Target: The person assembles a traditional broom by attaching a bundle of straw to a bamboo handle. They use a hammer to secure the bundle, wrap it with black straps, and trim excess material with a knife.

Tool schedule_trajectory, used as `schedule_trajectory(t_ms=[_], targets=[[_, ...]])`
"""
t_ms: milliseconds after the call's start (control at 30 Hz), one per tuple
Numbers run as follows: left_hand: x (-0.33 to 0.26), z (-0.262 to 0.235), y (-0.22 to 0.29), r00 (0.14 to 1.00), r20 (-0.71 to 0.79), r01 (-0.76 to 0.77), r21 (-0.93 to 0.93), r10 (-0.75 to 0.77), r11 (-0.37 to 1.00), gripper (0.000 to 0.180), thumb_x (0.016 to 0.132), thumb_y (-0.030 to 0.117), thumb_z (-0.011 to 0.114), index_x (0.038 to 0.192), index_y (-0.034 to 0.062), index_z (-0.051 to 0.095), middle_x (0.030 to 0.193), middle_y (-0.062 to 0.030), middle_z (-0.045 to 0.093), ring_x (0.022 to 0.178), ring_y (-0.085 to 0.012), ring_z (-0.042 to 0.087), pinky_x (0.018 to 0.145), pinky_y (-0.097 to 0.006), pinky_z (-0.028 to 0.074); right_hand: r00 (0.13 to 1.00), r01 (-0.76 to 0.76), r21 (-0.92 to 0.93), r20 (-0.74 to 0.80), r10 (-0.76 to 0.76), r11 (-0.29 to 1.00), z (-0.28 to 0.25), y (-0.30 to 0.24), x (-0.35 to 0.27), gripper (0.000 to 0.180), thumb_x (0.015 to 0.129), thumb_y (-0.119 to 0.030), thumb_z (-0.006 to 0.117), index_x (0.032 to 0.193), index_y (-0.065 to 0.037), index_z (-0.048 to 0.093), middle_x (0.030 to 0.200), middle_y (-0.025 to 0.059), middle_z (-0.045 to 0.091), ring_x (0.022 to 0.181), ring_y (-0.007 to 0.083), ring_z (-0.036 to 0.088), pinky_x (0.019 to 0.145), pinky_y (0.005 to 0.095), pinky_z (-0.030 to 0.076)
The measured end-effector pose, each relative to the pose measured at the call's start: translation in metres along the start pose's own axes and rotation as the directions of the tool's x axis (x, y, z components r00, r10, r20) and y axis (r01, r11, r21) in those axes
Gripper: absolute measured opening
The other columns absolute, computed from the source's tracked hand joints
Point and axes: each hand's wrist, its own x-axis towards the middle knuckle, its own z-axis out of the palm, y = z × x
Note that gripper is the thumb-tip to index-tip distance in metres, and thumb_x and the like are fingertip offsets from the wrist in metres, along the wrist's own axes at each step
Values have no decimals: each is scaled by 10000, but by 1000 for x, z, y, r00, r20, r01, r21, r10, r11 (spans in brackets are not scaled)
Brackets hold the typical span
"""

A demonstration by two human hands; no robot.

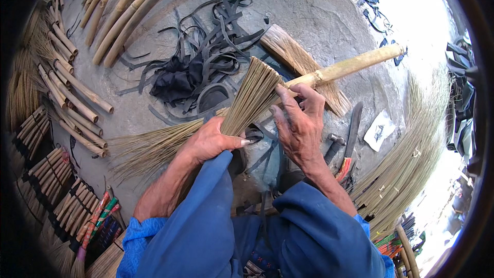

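The left hand (208,141) grasps a straw bundle (252,95) overlapping the near end of the bamboo pole (360,64); the right hand (301,126) curls its fingers beside the pole, whether pinching anything I cannot tell. The bundle looks gathered but unbound, with black straps (221,33) loose left of the pole.

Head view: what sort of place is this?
Probably a broom-making workspace: a tan bundle of thin dry stalks in the left hand, pale bamboo poles at upper left, and a large yellow-green sheaf of long stalks at right.
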Motion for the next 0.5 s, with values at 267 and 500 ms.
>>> schedule_trajectory(t_ms=[267,500], targets=[[-7,4,-4,997,-70,-24,99,31,995,307,866,242,908,1040,49,743,848,-9,682,787,-134,628,723,-330,488,997,-58,112,66,51,992,1,-1,2,315,916,-119,860,1224,-77,804,1368,143,590,1225,358,564,1064,498,483],[-2,10,2,999,-43,1,115,4,993,262,883,188,896,1037,39,744,865,-12,691,788,-130,623,720,-325,485,983,-180,314,25,181,932,-5,20,20,164,957,-123,827,1061,-24,746,1370,163,567,1284,305,537,1154,459,436]])
